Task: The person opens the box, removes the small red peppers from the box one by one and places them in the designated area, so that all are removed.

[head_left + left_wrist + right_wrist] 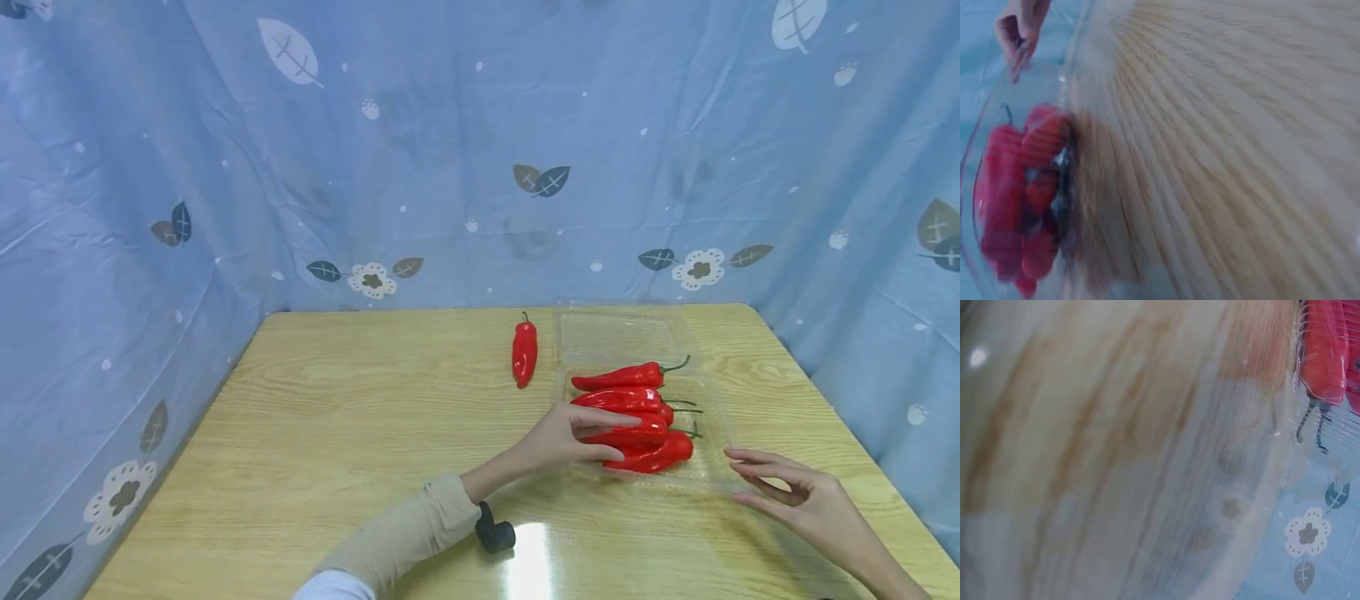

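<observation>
Several glossy red peppers (621,378) with green stems lie in a clear plastic box (711,467), piled toward its front left. My left hand (558,437) reaches in over the box's left side, its thumb and fingers on either side of a red pepper (651,427) in the pile. At the box's front right corner, my right hand (798,492) pinches the rim between thumb and fingers. In the left wrist view the right hand (1019,31) is at the box's edge, past the piled peppers (1004,181). Neither wrist view shows its own hand.
One more red pepper (524,354) lies on the wooden table (360,400), left of the box. The box's clear lid (622,335) is folded open toward the back. A small black object (495,531) is beside the left cuff. Blue patterned cloth (450,150) surrounds the table's back and sides.
</observation>
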`<state>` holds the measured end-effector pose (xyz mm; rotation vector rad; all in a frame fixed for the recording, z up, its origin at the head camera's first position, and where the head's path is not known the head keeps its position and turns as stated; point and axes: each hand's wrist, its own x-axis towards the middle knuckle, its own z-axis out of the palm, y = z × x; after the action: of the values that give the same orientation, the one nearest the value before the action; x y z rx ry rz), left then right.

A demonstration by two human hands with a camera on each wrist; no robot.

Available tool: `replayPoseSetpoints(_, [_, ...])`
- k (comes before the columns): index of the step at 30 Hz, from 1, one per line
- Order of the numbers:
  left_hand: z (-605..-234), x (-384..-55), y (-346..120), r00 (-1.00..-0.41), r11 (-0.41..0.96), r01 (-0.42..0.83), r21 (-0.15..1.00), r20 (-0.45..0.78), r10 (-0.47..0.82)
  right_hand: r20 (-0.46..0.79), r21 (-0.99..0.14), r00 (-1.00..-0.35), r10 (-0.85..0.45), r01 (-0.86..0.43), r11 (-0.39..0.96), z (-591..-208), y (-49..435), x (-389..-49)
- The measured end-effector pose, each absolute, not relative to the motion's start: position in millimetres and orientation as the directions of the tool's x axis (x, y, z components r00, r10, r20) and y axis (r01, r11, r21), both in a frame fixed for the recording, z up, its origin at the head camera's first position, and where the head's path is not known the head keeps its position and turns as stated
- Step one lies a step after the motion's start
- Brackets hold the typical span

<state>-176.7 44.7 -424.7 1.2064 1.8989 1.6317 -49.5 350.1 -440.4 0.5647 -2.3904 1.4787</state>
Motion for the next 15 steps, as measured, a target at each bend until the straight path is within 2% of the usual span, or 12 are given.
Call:
replayPoseSetpoints(6, [-422.7,-180.0,72.1,-0.501,-0.002,0.493,0.870,0.285,0.817,0.420,-0.794,-0.892,-0.170,-0.451,0.407,-440.5,350.1,-49.1])
replayPoseSetpoints(10, [-422.4,-185.9,87.1,-0.496,0.061,0.560,0.826,0.275,0.823,0.421,-0.786,-0.891,-0.169,-0.451,0.423,-441.0,349.9,-49.7])
replayPoseSetpoints(15, [-422.2,-192.6,101.0,-0.505,0.227,0.647,0.728,0.186,0.843,0.426,-0.784,-0.887,-0.180,-0.461,0.415,-442.0,350.7,-50.0])
